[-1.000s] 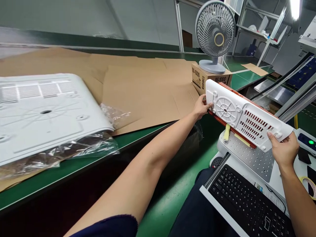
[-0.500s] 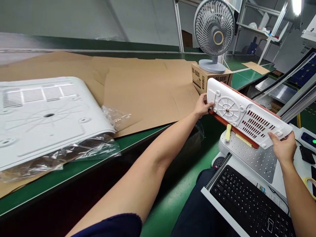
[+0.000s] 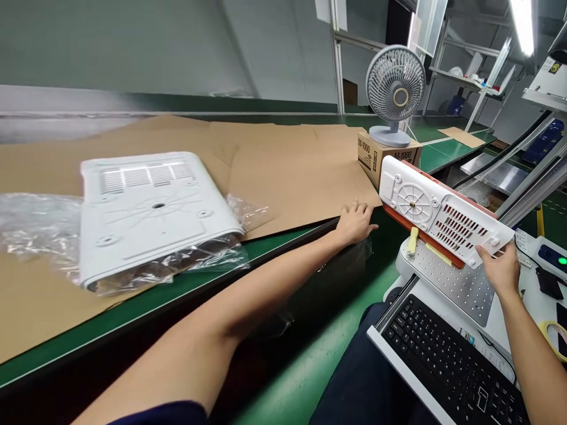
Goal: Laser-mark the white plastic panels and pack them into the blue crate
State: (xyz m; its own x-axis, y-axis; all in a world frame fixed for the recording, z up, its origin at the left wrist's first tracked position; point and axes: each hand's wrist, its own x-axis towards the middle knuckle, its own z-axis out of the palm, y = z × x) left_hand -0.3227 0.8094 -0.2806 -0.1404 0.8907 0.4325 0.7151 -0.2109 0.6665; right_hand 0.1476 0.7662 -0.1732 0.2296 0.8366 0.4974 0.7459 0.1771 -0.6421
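A white plastic panel with slotted vents and a round ribbed area stands tilted against an orange-red holder. My right hand grips the panel's right end, thumb on the front face. My left hand is off the panel, fingers spread at the edge of a brown cardboard sheet, holding nothing. Farther left, a larger white plastic cover with vents lies on the cardboard, partly on a clear plastic bag.
A grey fan stands on a cardboard box. Below the panel are a perforated metal plate, a yellow clip-like piece and a black keyboard in a drawer. A tape roll lies at right.
My left hand has let go of the panel's left end and moved left and down to the cardboard edge. My right hand stays on the panel. The view has swung left.
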